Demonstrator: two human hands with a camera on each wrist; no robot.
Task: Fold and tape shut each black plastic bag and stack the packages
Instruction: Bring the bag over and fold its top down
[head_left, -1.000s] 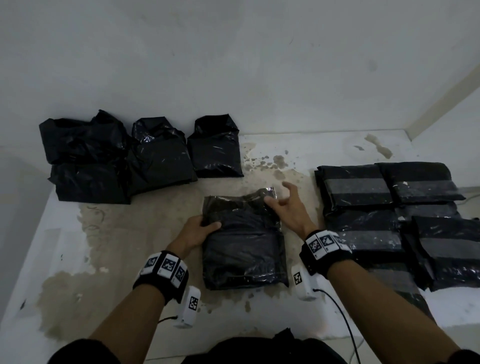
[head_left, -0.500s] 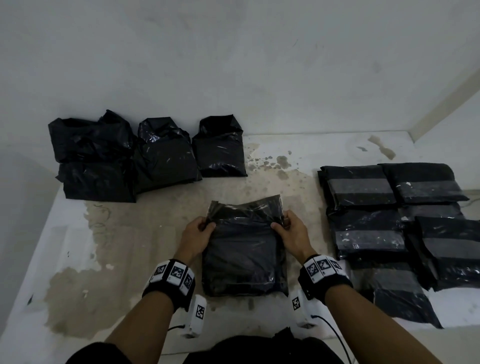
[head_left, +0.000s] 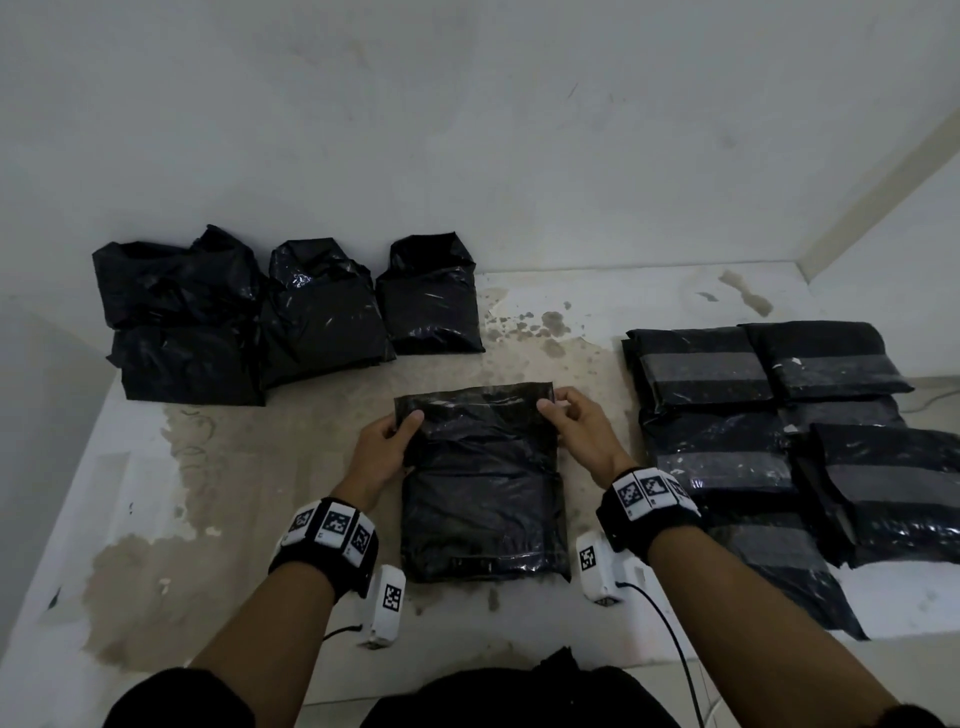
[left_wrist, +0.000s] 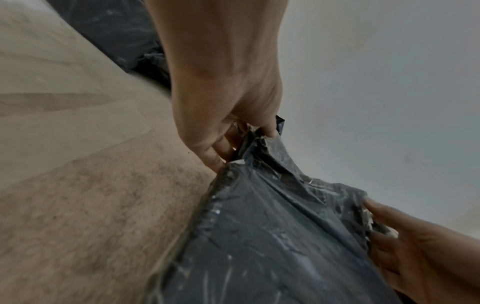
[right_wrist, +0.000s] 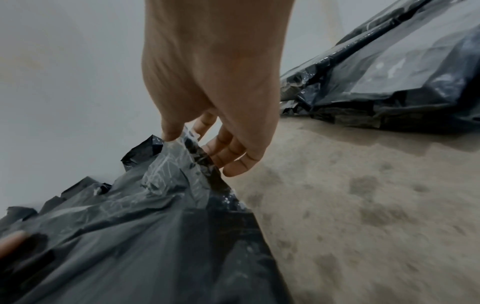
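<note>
The black plastic bag (head_left: 480, 488) lies flat on the stained floor (head_left: 291, 467) directly in front of the person, between the two forearms, its long axis running away from the body and its open mouth pointing toward the far wall (head_left: 467, 130). Its loose top flap (head_left: 475, 405) is lifted off the surface, most likely so it can be folded back over the filled body before taping. The left hand (head_left: 387, 441) pinches the flap's left corner between thumb and curled fingers, and the right hand (head_left: 582, 426) pinches the right corner the same way, holding the edge taut and level. Unsealed bags (head_left: 291, 312) wait by the wall to the left; taped packages (head_left: 769, 410) are piled to the right, within easy reach for stacking.
</note>
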